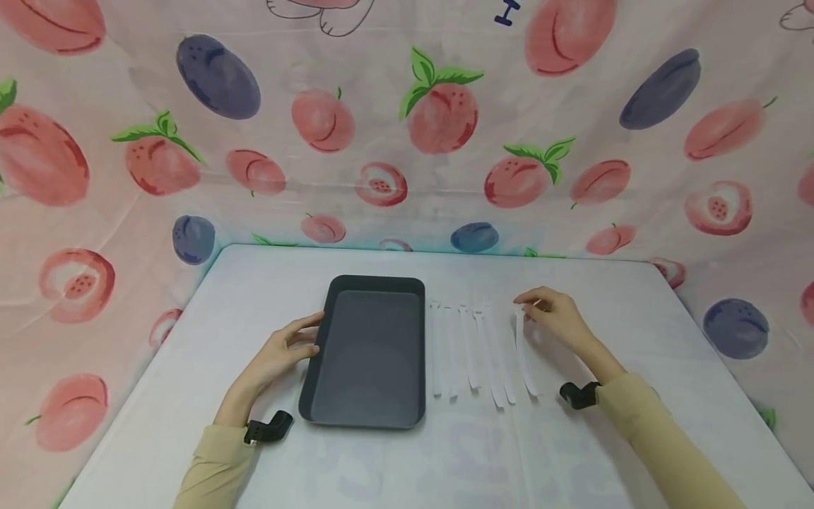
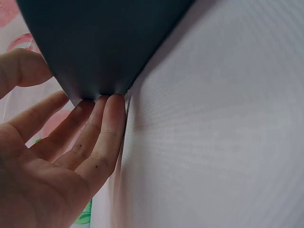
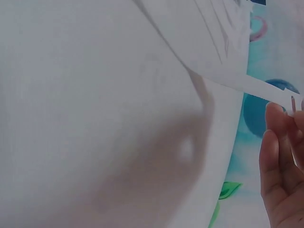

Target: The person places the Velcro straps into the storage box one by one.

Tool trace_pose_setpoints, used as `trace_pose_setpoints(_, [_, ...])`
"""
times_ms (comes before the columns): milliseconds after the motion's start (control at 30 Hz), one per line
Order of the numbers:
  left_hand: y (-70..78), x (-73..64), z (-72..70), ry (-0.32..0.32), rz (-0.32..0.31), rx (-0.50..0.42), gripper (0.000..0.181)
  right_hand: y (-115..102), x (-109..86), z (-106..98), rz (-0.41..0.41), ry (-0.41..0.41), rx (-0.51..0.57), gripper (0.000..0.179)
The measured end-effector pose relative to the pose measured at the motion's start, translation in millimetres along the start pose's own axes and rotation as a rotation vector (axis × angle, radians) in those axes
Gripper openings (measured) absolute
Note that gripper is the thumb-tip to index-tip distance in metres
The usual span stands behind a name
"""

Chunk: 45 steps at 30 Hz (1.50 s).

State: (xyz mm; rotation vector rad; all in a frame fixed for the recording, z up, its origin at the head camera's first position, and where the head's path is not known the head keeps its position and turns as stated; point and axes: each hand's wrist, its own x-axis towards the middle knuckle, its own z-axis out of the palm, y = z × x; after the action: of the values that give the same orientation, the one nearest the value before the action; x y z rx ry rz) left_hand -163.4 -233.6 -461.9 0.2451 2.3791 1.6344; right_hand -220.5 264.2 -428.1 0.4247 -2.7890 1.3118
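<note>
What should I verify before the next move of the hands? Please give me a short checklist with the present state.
1. Right hand pinches the white strip near one end: ok.
2. That end is raised above the table: ok.
3. The white strip is apart from the other strips: ok.
4. Left hand touches the tray at its side: ok.
5. The other strips nowhere overlap each other: cannot tell.
</note>
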Motion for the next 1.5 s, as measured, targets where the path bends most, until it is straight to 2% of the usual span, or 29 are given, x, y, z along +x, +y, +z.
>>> trace_pose_setpoints(233, [-0.1, 0.1, 0.3, -0.009, 0.011, -0.016, 0.062, -10.5, -5.8, -4.9, 0.023, 0.017, -0.029, 0.021])
trace_pose_setpoints(500, [-1.2, -0.2, 0.2, -0.012, 0.010, -0.018, 0.062, -16.0, -8.7, -9.1, -0.027, 0.063, -0.032, 0.018])
trace_pose_setpoints(700, [-4.0, 0.2, -0.2, -0.015, 0.024, -0.002, 0.062, -22.3, -10.7, -12.2, -0.021, 0.056, -0.035, 0.019])
trace_pose_setpoints(833, [-4.4, 0.0, -0.6, -0.015, 0.034, 0.001, 0.062, -43.7, -16.1, -14.9, -0.008, 0.055, -0.045, 0.020])
trace_pose_setpoints(900, [-3.6, -0.2, -0.3, -0.013, 0.025, 0.001, 0.062, -47.8, -17.4, -15.4, -0.008, 0.061, -0.047, 0.020])
trace_pose_setpoints(1133, [-4.4, -0.3, -0.5, -0.016, 0.032, 0.014, 0.062, -28.3, -15.1, -16.0, -0.013, 0.070, -0.047, 0.018])
trace_pose_setpoints(1500, [-3.8, -0.6, 0.5, -0.014, 0.026, 0.002, 0.063, -31.4, -17.9, -18.4, -0.015, 0.098, -0.040, 0.016])
